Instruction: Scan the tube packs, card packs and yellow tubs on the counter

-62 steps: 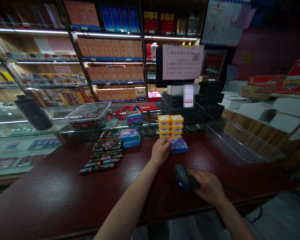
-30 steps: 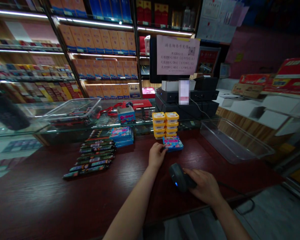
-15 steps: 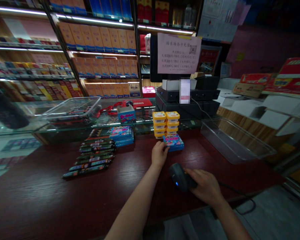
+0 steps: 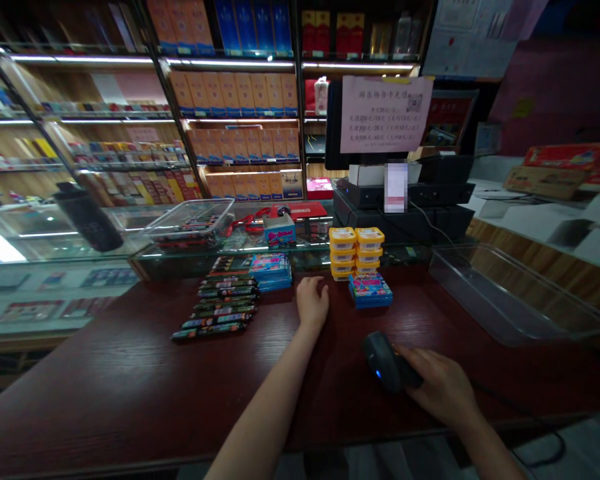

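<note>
My left hand [image 4: 312, 300] rests on the dark red counter [image 4: 130, 387] with fingers loosely stretched forward and nothing in them. It lies between a blue stack of flat packs [image 4: 273, 271] and another blue pack stack [image 4: 370, 291]. My right hand [image 4: 443, 387] grips a black barcode scanner [image 4: 386, 361] with a blue light, low over the counter. Two stacks of yellow tubs [image 4: 357, 251] stand behind the right blue stack.
A row of long dark candy tubes [image 4: 220, 307] lies left of my hand. A clear plastic tray [image 4: 510, 293] stands at the right. A till with a paper notice [image 4: 384, 113] is behind. A glass shelf holds a tray [image 4: 190, 220], a small box [image 4: 279, 230] and a black cup [image 4: 87, 217].
My left hand has let go of the right blue pack stack and moved left onto the bare counter. The right hand keeps hold of the scanner.
</note>
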